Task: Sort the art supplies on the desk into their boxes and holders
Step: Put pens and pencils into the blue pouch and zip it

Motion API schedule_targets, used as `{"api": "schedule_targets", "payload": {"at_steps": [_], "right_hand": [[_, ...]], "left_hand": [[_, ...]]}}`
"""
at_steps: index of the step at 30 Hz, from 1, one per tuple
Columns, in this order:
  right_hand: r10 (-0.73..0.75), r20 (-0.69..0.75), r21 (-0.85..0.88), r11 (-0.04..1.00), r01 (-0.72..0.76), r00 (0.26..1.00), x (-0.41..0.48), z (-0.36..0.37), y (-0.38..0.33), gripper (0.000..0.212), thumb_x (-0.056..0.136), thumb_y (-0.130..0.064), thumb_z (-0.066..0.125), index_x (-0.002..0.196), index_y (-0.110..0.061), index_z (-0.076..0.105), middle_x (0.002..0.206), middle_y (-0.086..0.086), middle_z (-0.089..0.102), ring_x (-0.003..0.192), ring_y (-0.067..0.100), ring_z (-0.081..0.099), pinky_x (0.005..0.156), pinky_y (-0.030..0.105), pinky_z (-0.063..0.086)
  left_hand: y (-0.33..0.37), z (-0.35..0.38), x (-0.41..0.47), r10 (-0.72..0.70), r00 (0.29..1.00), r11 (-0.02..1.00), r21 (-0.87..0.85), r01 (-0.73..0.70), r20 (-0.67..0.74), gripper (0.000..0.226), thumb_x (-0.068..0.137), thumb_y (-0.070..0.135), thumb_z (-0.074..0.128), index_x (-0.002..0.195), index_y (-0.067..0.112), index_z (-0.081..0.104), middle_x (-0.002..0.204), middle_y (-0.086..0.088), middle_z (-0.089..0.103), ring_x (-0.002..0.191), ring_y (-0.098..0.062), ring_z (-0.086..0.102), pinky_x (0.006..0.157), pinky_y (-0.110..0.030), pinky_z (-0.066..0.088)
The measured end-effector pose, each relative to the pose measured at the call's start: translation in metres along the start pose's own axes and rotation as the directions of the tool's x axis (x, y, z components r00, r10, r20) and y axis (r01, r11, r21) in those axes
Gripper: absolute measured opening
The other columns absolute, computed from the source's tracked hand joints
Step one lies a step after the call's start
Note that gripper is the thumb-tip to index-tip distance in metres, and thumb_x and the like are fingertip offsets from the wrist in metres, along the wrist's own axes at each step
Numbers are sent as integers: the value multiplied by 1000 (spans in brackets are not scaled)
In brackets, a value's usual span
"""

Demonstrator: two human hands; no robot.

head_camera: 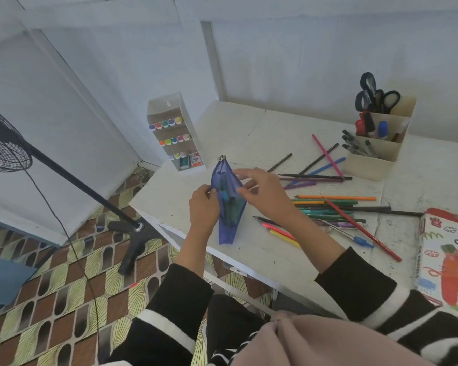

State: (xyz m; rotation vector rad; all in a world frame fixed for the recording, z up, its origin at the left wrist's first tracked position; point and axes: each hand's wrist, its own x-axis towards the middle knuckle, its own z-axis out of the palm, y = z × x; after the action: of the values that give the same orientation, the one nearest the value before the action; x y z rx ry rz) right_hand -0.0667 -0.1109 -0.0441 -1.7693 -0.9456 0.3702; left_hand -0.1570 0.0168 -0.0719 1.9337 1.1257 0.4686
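This looks like a room in a home, a small drawing corner. A worn white desk (249, 133) stands against pale walls (302, 62), a pedestal fan (3, 146) stands on the patterned floor (64, 299), and an oil pastel box (444, 262) lies near scattered coloured pencils (336, 204).

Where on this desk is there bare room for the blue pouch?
Bare desk lies at the back between the marker rack and the beige organizer, and along the near edge below the pouch. Right of the right hand, loose pencils crowd it.
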Motion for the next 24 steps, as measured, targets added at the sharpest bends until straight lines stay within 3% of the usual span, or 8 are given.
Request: {"api": "schedule_targets", "payload": {"at_steps": [5, 10, 15, 18, 24], "right_hand": [[103, 33, -164, 982, -97, 994, -20, -46, 24, 19, 87, -6, 62, 101, -16, 68, 92, -4, 65, 72, -3, 56, 64, 10, 46], [292, 57, -304, 916, -263, 955, -52, -102, 44, 2, 85, -15, 68, 84, -17, 66, 83, -3, 65, 77, 10, 59, 66, 14, 44], [464, 23, -440, 800, -408, 886, -77, -140, 57, 17, 73, -20, 80, 69, -17, 63, 73, 6, 65, 67, 18, 57, 56, 24, 42], [521, 29, -585, 701, -408, 853, -89, -145, 61, 19, 70, -26, 82, 66, -21, 63, 71, 0, 63, 66, 15, 57, 61, 31, 47], [543, -2, -765, 541, -351, 840, -97, -139, 66, 20, 73, -37, 77, 73, -35, 57, 80, -13, 56, 77, 11, 58, 62, 26, 45]], "left_hand": [[5, 1, -1, -28, 1000, 999, -39, 27, -13, 27, 97, 11, 39, 103, 3, 64, 95, -20, 65, 85, -35, 61, 79, -43, 51], [6, 9, -1, -42, 999, 995, -92, 41, -15, 26, 97, 11, 39, 98, 4, 64, 90, -21, 64, 81, -43, 61, 80, -49, 53], [14, 20, -9, -48, 999, 986, -163, 46, -10, 25, 97, 11, 39, 98, 5, 63, 91, -18, 64, 77, -32, 58, 73, -43, 52], [17, 23, -14, -52, 998, 979, -197, 43, -42, 25, 98, 13, 40, 99, 8, 64, 97, -19, 65, 83, -37, 61, 77, -48, 53], [16, 26, -16, -88, 992, 978, -198, 70, -86, 22, 98, 14, 40, 89, 11, 60, 83, -13, 61, 75, -32, 58, 75, -52, 53]]}}
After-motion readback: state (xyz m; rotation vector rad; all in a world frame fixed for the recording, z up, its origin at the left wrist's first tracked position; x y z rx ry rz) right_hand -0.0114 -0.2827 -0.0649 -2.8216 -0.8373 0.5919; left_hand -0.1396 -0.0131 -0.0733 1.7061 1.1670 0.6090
